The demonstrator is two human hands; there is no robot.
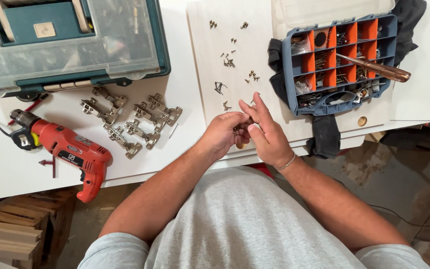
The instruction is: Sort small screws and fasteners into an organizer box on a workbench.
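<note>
Head view, left to right. Red power drill lies on the white worktop at 9 o'clock, chuck pointing toward 10. Teal tool case with clear lid sits at 11 o'clock, closed. Cluster of metal cabinet hinges just right of the drill, below the case; several of them, some touching. One loose screw beside the hinges.

Left hand near centre, over the worktop's near edge, fingers curled narrow, pinching small screws; how many, cannot tell. Right hand touches the left, fingers mostly straight, pointing toward 11, tips meeting the left hand's fingers at the screws. Whether the right hand itself grips anything, cannot tell. Thin bracelet on the right wrist.

Scattered screws lie on the pale wood panel at 12 o'clock from the hands, spread apart in small groups.

Blue organizer box with orange dividers at 1 o'clock, lid open, small hardware in compartments. Brown-handled screwdriver lies across its right side, handle sticking out toward 3. Dark cloth under the box, hanging off the worktop's edge. Grey shirt fills the bottom, 6 o'clock.
</note>
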